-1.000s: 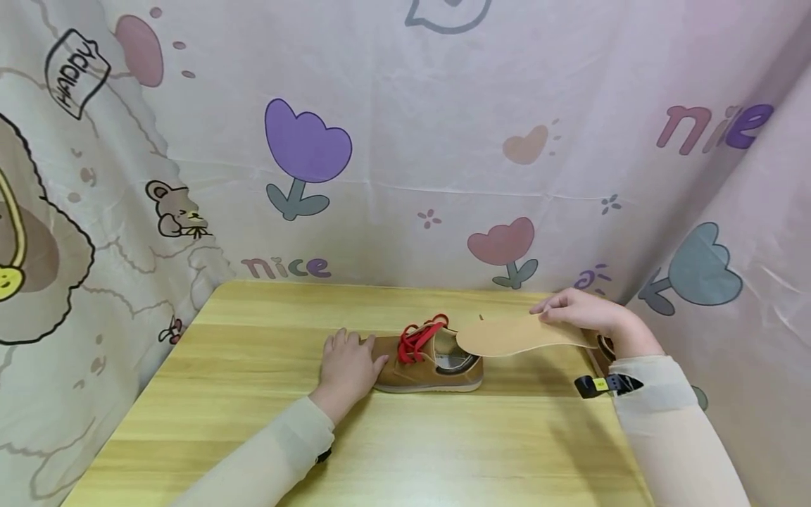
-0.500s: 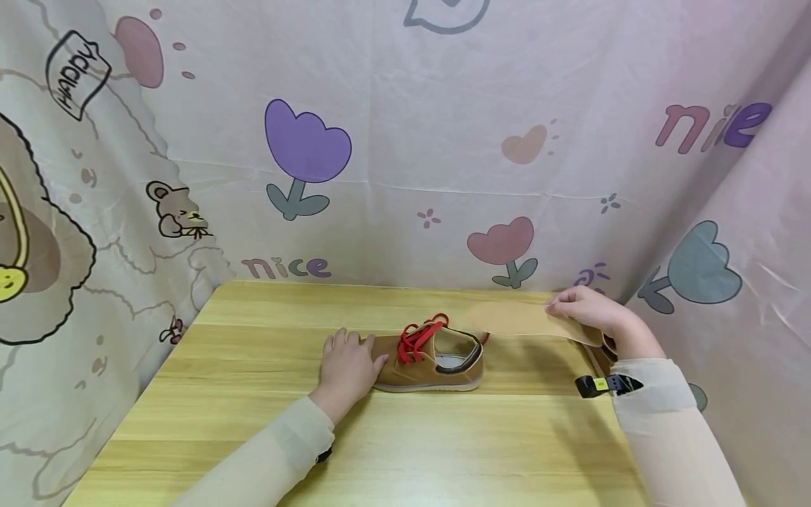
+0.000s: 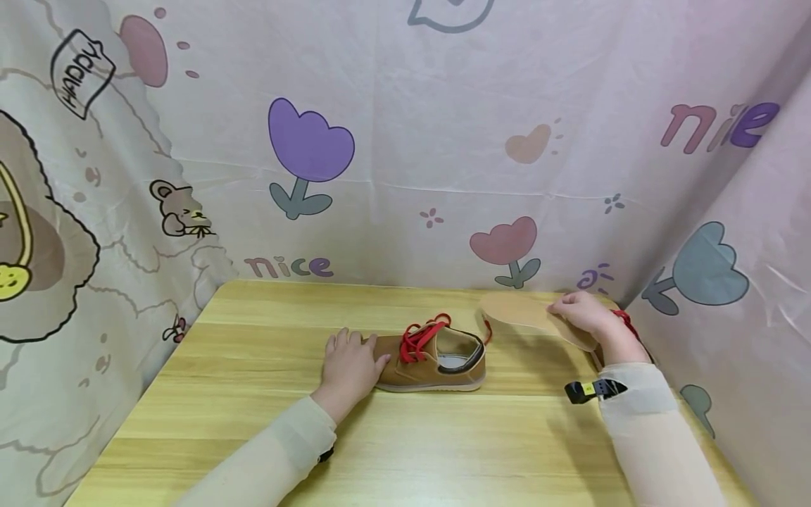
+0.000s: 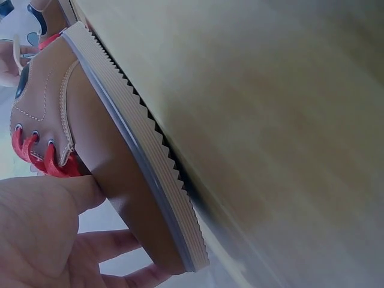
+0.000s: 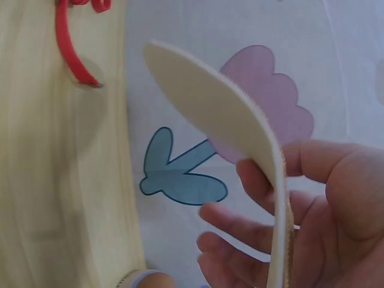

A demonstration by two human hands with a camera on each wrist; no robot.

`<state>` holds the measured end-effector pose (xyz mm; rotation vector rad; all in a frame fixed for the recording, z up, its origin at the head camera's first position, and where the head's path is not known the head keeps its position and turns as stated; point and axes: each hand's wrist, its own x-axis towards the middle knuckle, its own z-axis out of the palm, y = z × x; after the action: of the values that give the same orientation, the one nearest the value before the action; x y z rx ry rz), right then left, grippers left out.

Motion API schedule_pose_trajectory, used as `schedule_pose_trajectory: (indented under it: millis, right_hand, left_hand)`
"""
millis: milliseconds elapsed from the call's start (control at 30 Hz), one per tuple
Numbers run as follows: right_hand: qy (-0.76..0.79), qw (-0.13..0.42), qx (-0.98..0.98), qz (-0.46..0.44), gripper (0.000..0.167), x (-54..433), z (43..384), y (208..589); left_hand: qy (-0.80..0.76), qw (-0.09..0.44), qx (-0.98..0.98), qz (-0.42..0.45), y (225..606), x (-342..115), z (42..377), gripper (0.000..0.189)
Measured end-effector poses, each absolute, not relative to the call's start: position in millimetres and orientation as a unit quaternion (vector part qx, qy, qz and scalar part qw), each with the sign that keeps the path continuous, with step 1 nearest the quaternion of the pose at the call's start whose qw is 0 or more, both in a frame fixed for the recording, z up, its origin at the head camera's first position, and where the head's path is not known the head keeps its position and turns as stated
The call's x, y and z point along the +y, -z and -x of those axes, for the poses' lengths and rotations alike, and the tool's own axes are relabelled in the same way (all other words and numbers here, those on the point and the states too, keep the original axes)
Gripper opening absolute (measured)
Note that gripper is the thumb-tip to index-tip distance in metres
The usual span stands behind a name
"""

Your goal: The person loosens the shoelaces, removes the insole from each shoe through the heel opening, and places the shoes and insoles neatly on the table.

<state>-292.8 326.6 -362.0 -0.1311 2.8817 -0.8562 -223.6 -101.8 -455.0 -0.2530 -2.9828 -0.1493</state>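
- Across the back and both sides, a pale curtain printed with tulips, hearts and words.
- In front of it, a wood-grain table.
- Over the forearms, pale sleeves reaching the wrists.
- Near the middle of the table, a brown shoe, sole down, toe to the left, its opening showing a light lining.
- At the table's right edge, a second shoe, mostly hidden by the right arm.
- Above the table, behind and right of the shoe's heel, a tan insole, outside the shoe and slightly bowed.
- On the shoe's toe, the left hand, thumb on one side and fingers on the other, holding it.
- At the insole's right part, the right hand, pinching it between thumb and fingers, well apart from the left hand.
- On the shoe, red laces, looped on top.
- At the right cuff, a black strap with a yellow patch.
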Motion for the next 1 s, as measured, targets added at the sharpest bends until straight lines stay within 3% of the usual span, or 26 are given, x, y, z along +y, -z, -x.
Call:
schedule_pose_trajectory:
  millis: [300,533,1000]
  right_hand:
    - [0.25,0.021,0.968,0.007,0.04,322.8,300.0,385.0]
    - [0.244,-0.01,0.969,-0.033,0.034,318.4,305.2,405.4]
    - [0.212,0.027,0.977,-0.029,0.031,307.8,303.4,426.5]
  left_hand:
    - [0.05,0.068,-0.993,0.082,454.8,-101.4,223.5,0.058]
    - [0.051,0.065,-0.993,0.081,454.4,-101.6,223.1,0.058]
    - [0.063,0.065,-0.993,0.082,452.5,-102.1,221.8,0.058]
